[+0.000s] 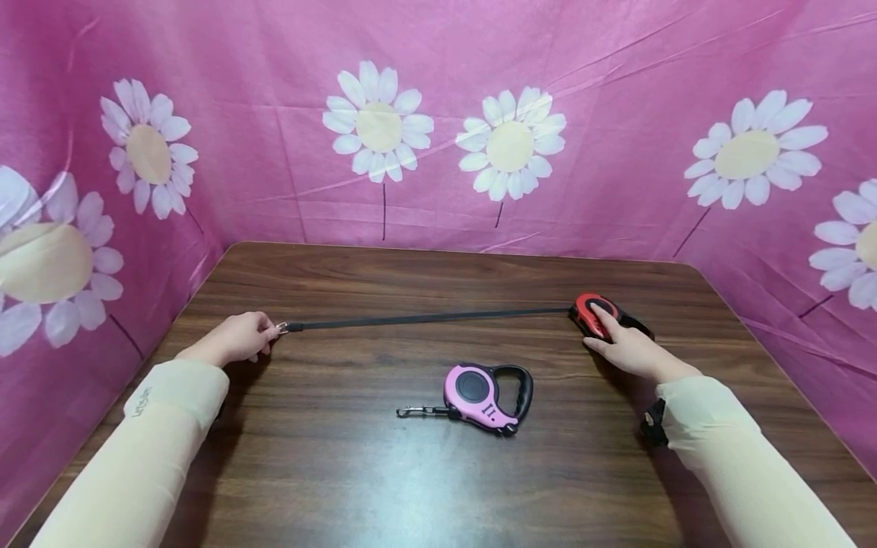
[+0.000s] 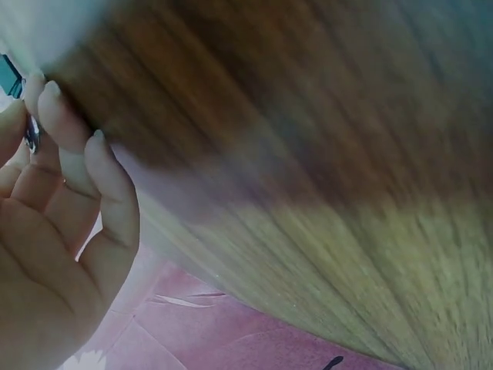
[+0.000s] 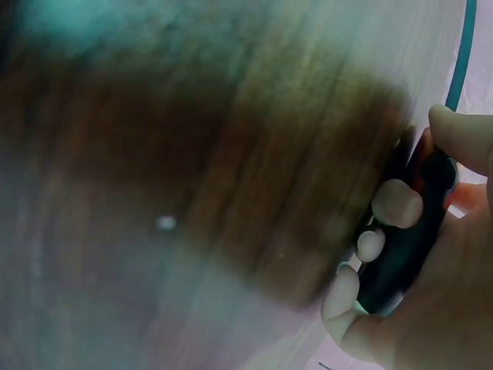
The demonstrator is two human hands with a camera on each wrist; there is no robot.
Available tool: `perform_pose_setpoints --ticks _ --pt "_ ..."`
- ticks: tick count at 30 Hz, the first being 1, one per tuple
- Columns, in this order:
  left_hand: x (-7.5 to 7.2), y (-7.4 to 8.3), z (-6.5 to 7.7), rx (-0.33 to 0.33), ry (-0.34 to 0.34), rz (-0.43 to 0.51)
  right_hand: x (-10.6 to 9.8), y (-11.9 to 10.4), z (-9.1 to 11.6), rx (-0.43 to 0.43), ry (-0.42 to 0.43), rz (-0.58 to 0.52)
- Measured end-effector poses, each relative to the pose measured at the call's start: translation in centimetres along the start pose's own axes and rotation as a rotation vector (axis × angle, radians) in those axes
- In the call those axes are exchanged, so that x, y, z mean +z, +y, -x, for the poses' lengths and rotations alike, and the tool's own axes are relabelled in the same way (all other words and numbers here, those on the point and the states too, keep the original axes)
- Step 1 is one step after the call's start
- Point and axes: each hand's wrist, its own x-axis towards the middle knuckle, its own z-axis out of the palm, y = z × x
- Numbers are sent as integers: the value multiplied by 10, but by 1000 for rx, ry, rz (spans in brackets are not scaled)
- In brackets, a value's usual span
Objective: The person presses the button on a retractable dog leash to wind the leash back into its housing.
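Observation:
A red and black retractable dog leash (image 1: 584, 303) lies toward the back right of the table, its black strap (image 1: 425, 317) drawn out straight to the left. My left hand (image 1: 240, 337) pinches the metal clip (image 1: 282, 328) at the strap's end, between thumb and fingers. My right hand (image 1: 633, 352) holds the red leash's casing, one finger lying over its top; in the right wrist view, fingers curl round the black handle (image 3: 400, 266). A pink and black retractable leash (image 1: 455, 384) lies untouched between the arms, its clip (image 1: 411, 412) pointing left.
The wood-grain table (image 1: 329, 487) runs back to a pink cloth (image 1: 438, 46) printed with white daisies, which hangs behind and along both sides. Light glares on the table's front middle.

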Motion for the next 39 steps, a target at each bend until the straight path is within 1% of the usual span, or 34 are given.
perform_pose_setpoints --ticks 9,18,25,32,39 --pt "0 0 1 -4 -2 29 -2 -1 -1 21 11 -1" --pt "1 -3 0 13 12 30 -5 0 -5 51 7 -65" --pt "2 -2 1 41 9 34 -5 -5 -9 18 41 -116" --pt "5 -2 1 59 29 17 -1 -6 -9 8 1 -107" --pt "7 -1 2 54 26 13 0 -4 -8 4 -2 -114"
